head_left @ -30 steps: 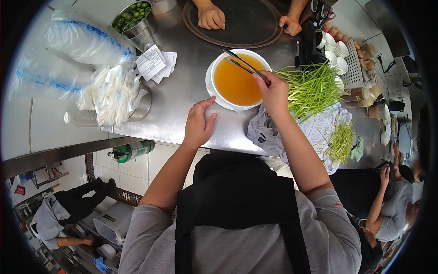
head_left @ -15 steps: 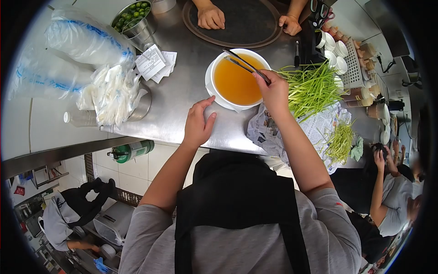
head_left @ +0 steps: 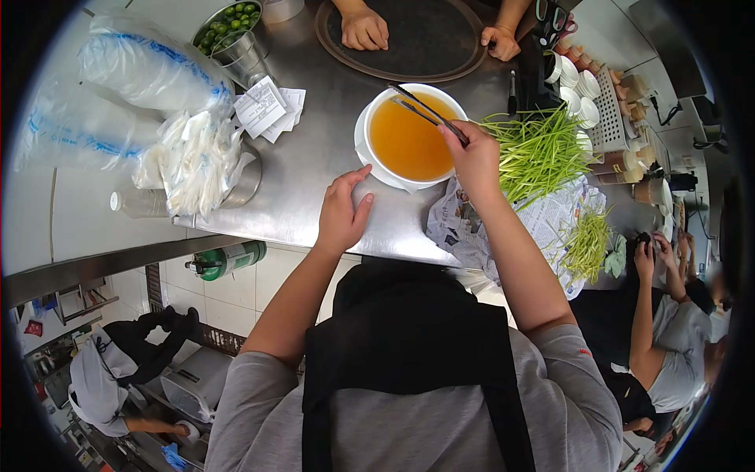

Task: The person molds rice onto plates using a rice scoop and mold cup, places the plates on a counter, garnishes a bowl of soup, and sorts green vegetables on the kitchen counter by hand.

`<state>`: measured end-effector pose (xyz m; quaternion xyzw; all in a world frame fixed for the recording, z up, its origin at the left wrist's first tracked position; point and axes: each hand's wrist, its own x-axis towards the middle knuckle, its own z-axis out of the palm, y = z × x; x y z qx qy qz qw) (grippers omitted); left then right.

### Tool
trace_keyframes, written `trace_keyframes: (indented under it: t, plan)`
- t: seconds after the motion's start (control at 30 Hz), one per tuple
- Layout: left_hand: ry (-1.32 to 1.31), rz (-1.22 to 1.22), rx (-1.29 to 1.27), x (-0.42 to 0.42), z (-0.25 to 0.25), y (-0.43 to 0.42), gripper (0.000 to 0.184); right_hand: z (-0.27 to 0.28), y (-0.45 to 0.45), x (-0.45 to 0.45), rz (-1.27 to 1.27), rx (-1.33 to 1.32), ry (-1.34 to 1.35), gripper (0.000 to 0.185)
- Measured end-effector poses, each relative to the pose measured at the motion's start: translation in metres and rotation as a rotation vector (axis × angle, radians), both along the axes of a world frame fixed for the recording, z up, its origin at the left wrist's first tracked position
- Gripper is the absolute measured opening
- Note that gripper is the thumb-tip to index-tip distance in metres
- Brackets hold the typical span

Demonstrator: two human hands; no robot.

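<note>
A white bowl (head_left: 373,160) of orange-brown broth (head_left: 405,141) stands on a white plate (head_left: 359,135) on the steel counter. Metal tongs (head_left: 429,115) are gripped in my right hand (head_left: 474,157) at the bowl's right rim, with their tips over the broth. My left hand (head_left: 344,211) rests by the plate's lower left edge, fingers stretched out and holding nothing; the fingertips are at the plate's edge. Right of my right hand lies a pile of cut green stalks (head_left: 539,153) on newspaper (head_left: 543,228).
Across the counter, another person's hands (head_left: 364,29) rest on a round dark tray (head_left: 425,35). Paper slips (head_left: 267,110), bagged white items (head_left: 197,161) and a metal container of green limes (head_left: 232,27) stand left. Small white bowls (head_left: 578,82) are stacked right. Other people work behind me.
The tongs' tips have shifted slightly right over the broth, with my right hand moving a little. My left hand stays put. People in the background at both sides have moved.
</note>
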<state>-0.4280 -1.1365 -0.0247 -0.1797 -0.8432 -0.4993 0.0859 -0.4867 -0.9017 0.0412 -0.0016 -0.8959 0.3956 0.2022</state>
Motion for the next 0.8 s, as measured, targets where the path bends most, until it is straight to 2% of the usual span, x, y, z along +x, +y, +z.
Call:
trace_keyframes:
  t: [0.8]
  plan:
    - [0.007, 0.002, -0.006, -0.0017, 0.0011, 0.0003, 0.034, 0.0066, -0.0049, 0.0001, 0.014, 0.009, -0.012, 0.023]
